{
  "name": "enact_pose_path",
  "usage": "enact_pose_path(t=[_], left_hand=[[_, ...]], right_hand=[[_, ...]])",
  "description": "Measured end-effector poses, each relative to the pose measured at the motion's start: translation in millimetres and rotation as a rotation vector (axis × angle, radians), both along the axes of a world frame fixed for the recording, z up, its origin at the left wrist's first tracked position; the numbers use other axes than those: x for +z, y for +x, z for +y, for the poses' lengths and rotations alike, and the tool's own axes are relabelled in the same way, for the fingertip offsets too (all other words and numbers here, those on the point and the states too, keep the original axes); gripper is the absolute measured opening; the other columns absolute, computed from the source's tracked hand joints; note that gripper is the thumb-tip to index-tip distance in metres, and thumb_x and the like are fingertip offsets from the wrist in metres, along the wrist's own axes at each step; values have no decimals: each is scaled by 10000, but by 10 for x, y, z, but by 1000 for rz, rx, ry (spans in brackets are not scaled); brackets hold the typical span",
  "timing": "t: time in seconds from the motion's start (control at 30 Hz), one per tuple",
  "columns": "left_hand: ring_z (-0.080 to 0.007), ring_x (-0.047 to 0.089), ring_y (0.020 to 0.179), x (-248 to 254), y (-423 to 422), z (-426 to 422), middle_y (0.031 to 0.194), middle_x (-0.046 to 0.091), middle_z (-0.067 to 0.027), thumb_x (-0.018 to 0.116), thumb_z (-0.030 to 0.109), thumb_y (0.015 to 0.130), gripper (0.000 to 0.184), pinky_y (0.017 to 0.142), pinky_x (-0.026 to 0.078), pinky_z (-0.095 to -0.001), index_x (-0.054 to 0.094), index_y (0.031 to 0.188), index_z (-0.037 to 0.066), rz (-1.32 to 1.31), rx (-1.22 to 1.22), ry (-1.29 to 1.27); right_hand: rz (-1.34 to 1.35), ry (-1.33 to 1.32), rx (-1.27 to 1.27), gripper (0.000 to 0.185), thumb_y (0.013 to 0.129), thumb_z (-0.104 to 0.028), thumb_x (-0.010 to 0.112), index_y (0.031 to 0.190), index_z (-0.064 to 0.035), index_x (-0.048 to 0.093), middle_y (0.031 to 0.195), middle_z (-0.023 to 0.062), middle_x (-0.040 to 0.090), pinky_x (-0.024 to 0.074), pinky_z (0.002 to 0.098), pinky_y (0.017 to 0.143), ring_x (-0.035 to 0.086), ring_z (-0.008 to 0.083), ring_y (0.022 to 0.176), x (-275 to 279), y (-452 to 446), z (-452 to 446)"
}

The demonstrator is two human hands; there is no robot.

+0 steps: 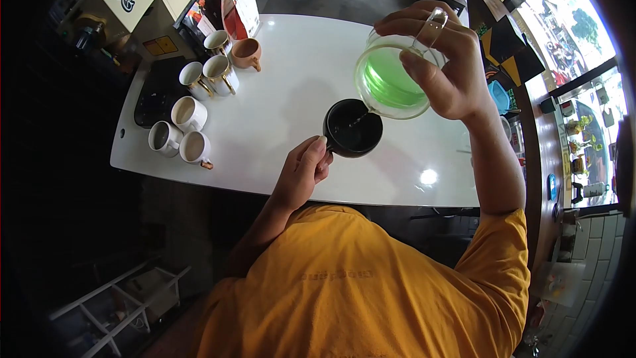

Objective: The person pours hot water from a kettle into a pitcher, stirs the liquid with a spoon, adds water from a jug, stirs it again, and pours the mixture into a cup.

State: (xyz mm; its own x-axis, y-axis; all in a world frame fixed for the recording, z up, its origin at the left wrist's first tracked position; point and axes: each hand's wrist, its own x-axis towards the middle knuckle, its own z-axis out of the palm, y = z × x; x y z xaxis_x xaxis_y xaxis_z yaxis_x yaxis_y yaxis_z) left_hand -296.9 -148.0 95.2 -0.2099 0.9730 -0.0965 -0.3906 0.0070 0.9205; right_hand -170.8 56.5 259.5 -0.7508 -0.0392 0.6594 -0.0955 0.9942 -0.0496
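Note:
My left hand (299,174) is closed round the handle of a black mug (354,144), which is just above or on the white table (278,119); I cannot tell which. In my right hand (456,74) is a clear glass jug (391,86) with bright green liquid in it, gripped at its handle. The jug is tilted to the left, its spout over the mug's rim. A thin stream runs from the spout into the mug. The mug's inside is dark, so the liquid level is hard to see.
To the left stand several white mugs (189,114), some gold-rimmed, and a brown cup (246,54). Behind them are a red-and-white packet (242,12) and a dark flat tray (159,93). A wooden counter (540,139) with a blue container (498,96) runs along the right.

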Motion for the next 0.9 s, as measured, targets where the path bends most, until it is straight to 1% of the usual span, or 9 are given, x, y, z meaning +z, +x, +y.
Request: enact_pose_path(t=[0.1, 0.27, 0.4, 0.6, 0.67, 0.9], left_hand=[[-81, 322, 553, 28, 7, 1, 681, 374, 0, 359, 332, 982, 341, 503, 287, -230, 350, 725, 108, 8, 5, -5], [-79, 317, 573, 15, 31, 8, 671, 338, 2, 334, 257, 998, 326, 482, 283, -224, 320, 706, 112, 35, 20, 54], [-78, 314, 566, 13, 47, 4, 672, 348, -2, 330, 255, 1006, 335, 475, 281, -219, 326, 705, 108, 9, 10, 60], [-74, 308, 543, 11, 72, 8, 682, 377, -12, 330, 278, 1009, 348, 473, 283, -215, 340, 710, 101, 48, 4, 77], [-46, 288, 544, -15, 73, 2, 681, 388, 16, 381, 279, 1018, 334, 501, 296, -200, 394, 751, 79, -13, -14, 95], [-47, 297, 544, 24, 93, 7, 674, 387, 16, 381, 271, 1016, 328, 502, 298, -201, 391, 749, 81, -25, -22, 95]], right_hand=[[-6, 0, -11, 403, 734, -333, 538, 871, 3, 713, 921, 155, 701, 442, 400, 935, 680, 264, 810, -5, 13, -8], [-13, 20, -16, 403, 738, -335, 533, 876, -2, 713, 919, 151, 702, 435, 414, 951, 680, 263, 813, -15, 33, -1], [-17, 20, -22, 399, 735, -328, 535, 884, -2, 710, 924, 146, 702, 436, 404, 954, 680, 266, 815, 3, 51, -17], [-14, -12, -12, 368, 731, -298, 540, 867, -1, 712, 935, 148, 701, 436, 386, 941, 664, 262, 835, 38, 80, -44], [-12, -13, -17, 363, 729, -292, 542, 864, -1, 712, 936, 147, 701, 435, 386, 939, 660, 262, 841, 42, 92, -55], [-16, -6, -30, 355, 721, -281, 546, 864, -1, 712, 941, 141, 701, 433, 386, 934, 652, 270, 849, 39, 122, -61]])
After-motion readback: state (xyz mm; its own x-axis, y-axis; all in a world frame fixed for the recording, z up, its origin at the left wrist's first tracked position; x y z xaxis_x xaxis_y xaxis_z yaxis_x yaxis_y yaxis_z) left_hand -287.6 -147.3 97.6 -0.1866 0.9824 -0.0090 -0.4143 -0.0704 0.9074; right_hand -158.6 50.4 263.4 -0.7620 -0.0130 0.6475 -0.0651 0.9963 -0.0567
